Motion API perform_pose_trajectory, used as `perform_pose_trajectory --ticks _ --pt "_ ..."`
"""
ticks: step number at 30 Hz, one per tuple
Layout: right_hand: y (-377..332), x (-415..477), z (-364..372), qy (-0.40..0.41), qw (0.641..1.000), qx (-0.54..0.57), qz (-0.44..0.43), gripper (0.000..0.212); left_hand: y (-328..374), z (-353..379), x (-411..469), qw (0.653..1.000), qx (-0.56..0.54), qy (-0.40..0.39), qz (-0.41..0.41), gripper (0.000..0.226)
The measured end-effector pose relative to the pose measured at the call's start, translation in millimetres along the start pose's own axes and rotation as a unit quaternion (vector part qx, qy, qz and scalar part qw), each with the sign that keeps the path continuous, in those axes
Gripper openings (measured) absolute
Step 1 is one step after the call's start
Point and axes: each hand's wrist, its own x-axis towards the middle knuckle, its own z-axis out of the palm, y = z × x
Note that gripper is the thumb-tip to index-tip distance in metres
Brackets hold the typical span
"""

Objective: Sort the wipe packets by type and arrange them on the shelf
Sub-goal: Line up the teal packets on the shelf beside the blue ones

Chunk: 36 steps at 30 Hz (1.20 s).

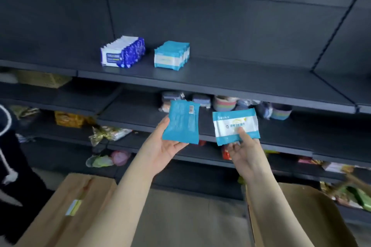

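Observation:
My left hand (164,146) holds a light-blue wipe packet (181,122) with its barcode back facing me. My right hand (244,148) pinches a second light-blue and white packet (234,126), front side toward me, thumb on its face. Both packets hover in front of the lower shelves. On the dark shelf (220,78) above stand two upright rows: dark-blue and white packets (122,54) on the left, light-blue packets (171,56) to their right.
Open cardboard boxes sit below at left (66,206) and right (297,216). Lower shelves carry small baskets (224,102), wrapped goods and snack packs (69,119). A person in dark clothing (10,146) stands at the left edge. The upper shelf stretches bare to the right.

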Motion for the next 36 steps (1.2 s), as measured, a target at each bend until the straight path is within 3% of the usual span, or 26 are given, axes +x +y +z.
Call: perform_pose_trajectory --ticks 4,8,14,17,20,21,25,27,32,36 --pt "27 27 72 -0.019 1.0 0.003 -0.005 0.043 65 -36 17 0.999 -0.029 -0.025 0.026 0.053" --pt "45 51 132 -0.034 0.999 0.038 0.006 0.026 111 -61 33 0.996 -0.079 -0.036 0.019 0.053" --pt "57 105 192 -0.063 0.998 0.005 0.003 0.019 165 -87 90 0.997 -0.048 0.038 0.041 0.072" --pt "58 141 212 -0.074 0.996 -0.043 -0.016 0.011 182 -94 128 0.99 0.074 0.1 0.067 0.045" --pt "58 187 230 -0.088 0.994 -0.065 -0.021 0.01 196 -101 171 0.977 0.111 0.14 0.118 0.017" --pt "58 204 235 -0.095 0.993 -0.073 -0.023 0.01 200 -103 184 0.972 0.115 0.155 0.134 0.016" --pt "54 266 257 -0.119 0.982 -0.139 -0.056 0.018 217 -107 232 0.971 0.101 0.156 0.15 0.053" --pt "53 293 266 -0.117 0.973 -0.185 -0.078 0.017 223 -112 255 0.97 0.109 0.165 0.141 0.059" --pt "60 339 277 -0.091 0.964 -0.235 -0.085 0.014 229 -115 296 0.962 0.094 0.223 0.128 0.047" --pt "63 359 282 -0.083 0.936 -0.305 -0.157 0.007 235 -115 318 0.964 0.079 0.223 0.118 0.039"
